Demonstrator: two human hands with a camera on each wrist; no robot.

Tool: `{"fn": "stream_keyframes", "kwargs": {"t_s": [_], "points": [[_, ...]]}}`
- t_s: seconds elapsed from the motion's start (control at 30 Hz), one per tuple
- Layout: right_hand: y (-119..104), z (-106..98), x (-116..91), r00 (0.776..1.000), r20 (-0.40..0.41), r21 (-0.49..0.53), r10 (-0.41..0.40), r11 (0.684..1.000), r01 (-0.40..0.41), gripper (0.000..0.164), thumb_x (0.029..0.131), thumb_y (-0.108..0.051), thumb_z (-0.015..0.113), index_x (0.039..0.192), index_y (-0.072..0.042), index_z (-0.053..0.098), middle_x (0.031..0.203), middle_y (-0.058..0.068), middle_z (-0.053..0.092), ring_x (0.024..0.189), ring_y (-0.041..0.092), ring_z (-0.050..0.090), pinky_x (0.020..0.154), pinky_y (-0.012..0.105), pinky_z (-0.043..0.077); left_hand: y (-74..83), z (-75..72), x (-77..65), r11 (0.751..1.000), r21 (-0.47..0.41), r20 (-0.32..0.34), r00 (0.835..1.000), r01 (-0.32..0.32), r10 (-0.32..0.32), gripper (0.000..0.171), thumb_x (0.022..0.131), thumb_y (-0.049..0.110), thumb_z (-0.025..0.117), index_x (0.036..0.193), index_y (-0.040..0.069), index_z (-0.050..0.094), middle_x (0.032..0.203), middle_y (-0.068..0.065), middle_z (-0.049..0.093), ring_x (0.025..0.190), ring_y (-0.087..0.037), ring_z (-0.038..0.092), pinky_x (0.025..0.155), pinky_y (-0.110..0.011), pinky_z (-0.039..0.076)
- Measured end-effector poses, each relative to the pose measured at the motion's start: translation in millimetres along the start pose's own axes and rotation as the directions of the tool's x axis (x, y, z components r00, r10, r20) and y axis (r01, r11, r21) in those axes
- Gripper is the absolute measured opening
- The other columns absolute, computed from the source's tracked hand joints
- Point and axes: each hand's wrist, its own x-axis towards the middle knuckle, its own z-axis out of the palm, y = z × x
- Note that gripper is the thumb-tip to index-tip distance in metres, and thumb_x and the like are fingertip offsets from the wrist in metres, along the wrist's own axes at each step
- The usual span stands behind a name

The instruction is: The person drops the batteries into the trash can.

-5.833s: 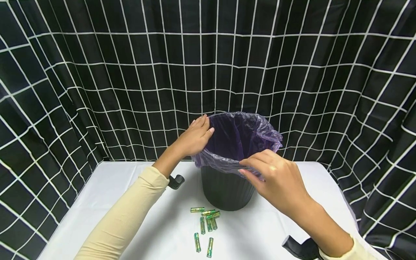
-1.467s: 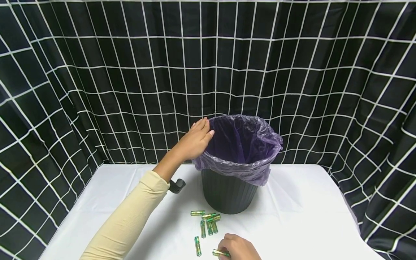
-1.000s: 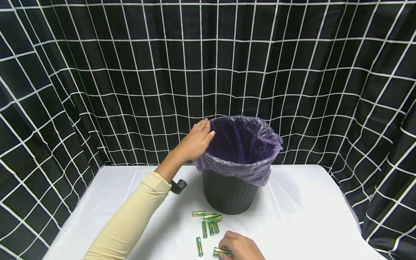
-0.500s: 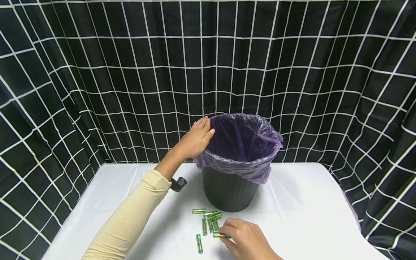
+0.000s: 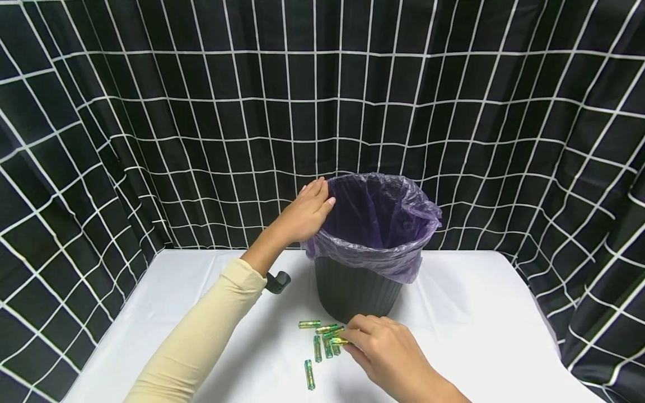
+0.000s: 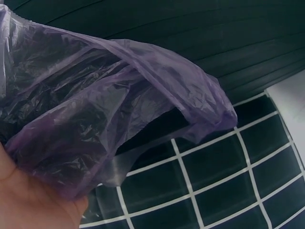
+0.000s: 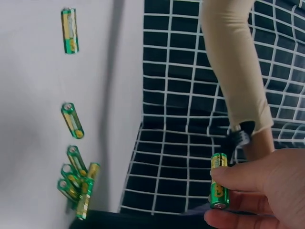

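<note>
My left hand [image 5: 304,212] rests with extended fingers on the left rim of a black ribbed bin [image 5: 355,288]. A thin purple bag [image 5: 373,260] lines the bin and is folded over its rim; in the left wrist view the bag's loose edge [image 6: 157,76] hangs beside that palm. My right hand [image 5: 390,350] pinches a green and gold battery [image 7: 219,181] between thumb and fingers, raised in front of the bin. Below and left of it, several like batteries [image 5: 317,348] lie on the table, some clustered, one [image 5: 309,374] apart nearer me.
The white-covered table [image 5: 484,313] extends to both sides of the bin. A black curtain with white grid lines [image 5: 262,123] stands close behind and around it. A black wrist mount [image 5: 277,282] sticks out below my left wrist.
Earlier my right hand held the bag's front edge. It then picked up the nearest battery from the table and has since raised it forward toward the bin. My left hand has stayed put.
</note>
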Motion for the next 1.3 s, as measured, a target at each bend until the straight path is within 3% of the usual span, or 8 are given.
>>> {"fn": "stream_keyframes", "kwargs": {"t_s": [0.2, 0.47, 0.93, 1.3], "points": [[5.4, -9.2, 7.8, 1.000, 0.019, 0.010, 0.004, 1.000, -0.004, 0.017, 0.076, -0.014, 0.076, 0.092, -0.014, 0.073, 0.085, -0.011, 0.060, 0.074, 0.006, 0.059, 0.065, 0.028, 0.051, 1.5, -4.0, 0.5, 1.000, 0.017, 0.018, 1.000, 0.020, -0.021, 0.059, 0.103, 0.035, 0.021, 0.147, -0.003, 0.016, 0.156, -0.015, 0.010, 0.144, -0.025, 0.002, 0.117, -0.038, 0.004], [14.0, -18.3, 16.2, 1.000, 0.016, -0.017, -0.012, 1.000, 0.013, 0.017, 0.074, -0.012, 0.077, 0.091, -0.012, 0.073, 0.086, -0.009, 0.061, 0.074, 0.009, 0.059, 0.065, 0.028, 0.051, 1.5, -2.6, 2.3, 1.000, 0.025, 0.033, 0.999, 0.017, -0.018, 0.059, 0.103, 0.036, 0.020, 0.148, -0.003, 0.017, 0.157, -0.014, 0.008, 0.144, -0.024, 0.000, 0.117, -0.036, 0.002], [19.9, -49.0, 43.7, 0.994, -0.047, -0.083, -0.104, 0.992, 0.099, 0.014, 0.080, -0.012, 0.072, 0.093, -0.010, 0.072, 0.083, -0.006, 0.059, 0.069, 0.012, 0.057, 0.060, 0.029, 0.050, 1.1, 0.4, 2.4, 1.000, 0.009, 0.023, 1.000, 0.019, -0.019, 0.059, 0.103, 0.036, 0.020, 0.148, -0.002, 0.016, 0.157, -0.012, 0.007, 0.144, -0.022, -0.001, 0.117, -0.035, 0.002], [25.5, -68.5, 65.5, 0.989, -0.042, -0.137, -0.145, 0.981, 0.138, 0.017, 0.080, -0.012, 0.073, 0.097, -0.009, 0.072, 0.087, -0.002, 0.064, 0.076, 0.015, 0.062, 0.063, 0.031, 0.052, 0.5, 0.1, 1.0, 1.000, -0.005, 0.012, 1.000, 0.029, -0.029, 0.059, 0.103, 0.037, 0.020, 0.148, -0.002, 0.016, 0.157, -0.014, 0.009, 0.144, -0.022, 0.000, 0.117, -0.034, 0.002]]}}
